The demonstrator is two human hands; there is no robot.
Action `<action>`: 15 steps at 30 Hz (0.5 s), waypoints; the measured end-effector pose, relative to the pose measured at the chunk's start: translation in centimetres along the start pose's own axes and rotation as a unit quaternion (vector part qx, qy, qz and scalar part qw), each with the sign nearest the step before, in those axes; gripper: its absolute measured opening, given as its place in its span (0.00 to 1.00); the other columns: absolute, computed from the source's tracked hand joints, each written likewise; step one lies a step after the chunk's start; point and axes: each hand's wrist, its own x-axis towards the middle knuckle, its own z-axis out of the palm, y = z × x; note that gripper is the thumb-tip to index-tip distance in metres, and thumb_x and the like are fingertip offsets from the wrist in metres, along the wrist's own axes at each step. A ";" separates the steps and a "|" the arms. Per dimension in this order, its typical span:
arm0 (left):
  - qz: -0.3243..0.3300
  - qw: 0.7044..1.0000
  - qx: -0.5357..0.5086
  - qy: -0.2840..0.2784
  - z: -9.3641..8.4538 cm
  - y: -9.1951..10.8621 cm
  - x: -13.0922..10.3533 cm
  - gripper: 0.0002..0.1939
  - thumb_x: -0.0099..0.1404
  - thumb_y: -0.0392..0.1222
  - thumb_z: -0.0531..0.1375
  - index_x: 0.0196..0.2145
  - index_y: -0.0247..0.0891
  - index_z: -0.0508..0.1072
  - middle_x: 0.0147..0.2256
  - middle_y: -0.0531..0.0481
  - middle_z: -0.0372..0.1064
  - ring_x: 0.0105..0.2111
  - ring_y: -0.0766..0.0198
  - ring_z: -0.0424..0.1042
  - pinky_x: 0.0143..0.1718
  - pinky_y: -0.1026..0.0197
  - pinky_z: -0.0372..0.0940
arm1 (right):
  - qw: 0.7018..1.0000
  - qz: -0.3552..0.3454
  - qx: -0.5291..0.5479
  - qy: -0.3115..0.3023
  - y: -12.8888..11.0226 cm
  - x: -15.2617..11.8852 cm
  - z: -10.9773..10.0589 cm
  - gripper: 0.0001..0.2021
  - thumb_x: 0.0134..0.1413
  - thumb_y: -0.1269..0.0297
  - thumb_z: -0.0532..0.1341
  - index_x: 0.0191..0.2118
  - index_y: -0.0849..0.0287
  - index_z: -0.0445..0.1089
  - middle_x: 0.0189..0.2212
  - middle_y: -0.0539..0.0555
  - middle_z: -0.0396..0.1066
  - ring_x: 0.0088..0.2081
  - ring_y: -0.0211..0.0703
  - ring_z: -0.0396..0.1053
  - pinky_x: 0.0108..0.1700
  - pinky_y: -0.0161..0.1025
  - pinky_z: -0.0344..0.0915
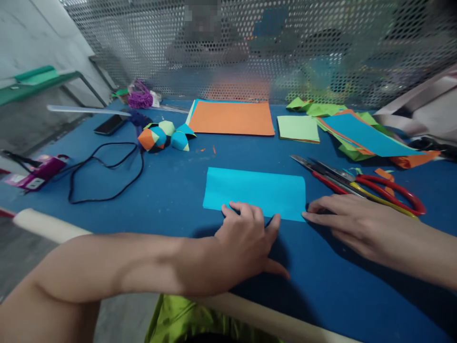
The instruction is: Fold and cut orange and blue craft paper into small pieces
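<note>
A sheet of light blue paper (255, 190), which looks folded over into a long strip, lies flat on the blue table. My left hand (248, 233) rests over its near edge, fingers spread and fingertips pressing on the paper. At the near right corner, my right hand (352, 226) has its thumb and fingertip close together on the paper. Just beyond that hand lie scissors with red handles (396, 188) and another pair with a yellow handle (385, 200), overlapping each other.
Orange sheets (232, 118), a pale green stack (298, 128) and blue strips (373, 133) lie farther back against a perforated metal panel (235, 57). Left are folded paper shapes (157, 136), a phone (112, 124), a black cable (107, 200) and purple string (140, 97).
</note>
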 end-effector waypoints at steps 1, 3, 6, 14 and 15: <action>0.004 1.000 0.000 0.006 0.1 0.0 -0.1 0.50 0.57 0.77 0.49 0.67 0.40 0.59 0.48 0.27 0.72 0.47 0.31 0.74 0.36 0.39 0.74 | 1.000 -0.003 -0.009 -0.001 0.0 0.0 0.0 0.22 0.64 0.73 0.46 0.46 0.52 0.77 0.41 0.59 0.76 0.40 0.51 0.76 0.37 0.47 0.74; 0.008 1.000 -0.003 0.005 0.1 -0.1 -0.4 0.49 0.59 0.76 0.49 0.67 0.39 0.59 0.49 0.27 0.72 0.48 0.31 0.73 0.38 0.38 0.74 | 0.999 -0.015 -0.029 -0.018 0.1 -0.1 -0.1 0.22 0.63 0.74 0.47 0.47 0.53 0.77 0.42 0.59 0.76 0.41 0.50 0.76 0.39 0.46 0.75; 0.009 1.000 -0.008 -0.009 0.0 -0.1 -0.5 0.48 0.61 0.75 0.47 0.67 0.39 0.58 0.51 0.27 0.70 0.49 0.30 0.72 0.38 0.38 0.73 | 0.998 -0.038 -0.052 -0.026 0.2 0.0 -0.3 0.21 0.63 0.74 0.47 0.47 0.55 0.77 0.42 0.60 0.76 0.40 0.49 0.76 0.38 0.44 0.75; 0.017 1.000 -0.007 -0.022 -0.4 -0.4 -0.5 0.48 0.62 0.75 0.45 0.67 0.38 0.58 0.55 0.25 0.66 0.51 0.31 0.71 0.39 0.38 0.73 | 0.999 -0.028 -0.013 -0.034 0.6 -0.1 -0.3 0.21 0.63 0.73 0.49 0.49 0.53 0.77 0.43 0.61 0.76 0.41 0.49 0.76 0.40 0.44 0.76; 0.016 1.000 -0.008 -0.021 -0.4 -0.4 -0.5 0.48 0.62 0.75 0.45 0.67 0.38 0.58 0.55 0.26 0.66 0.50 0.31 0.71 0.39 0.39 0.73 | 0.999 -0.024 -0.005 -0.036 0.7 -0.2 -0.3 0.21 0.62 0.73 0.49 0.50 0.52 0.76 0.43 0.61 0.76 0.42 0.50 0.76 0.40 0.44 0.76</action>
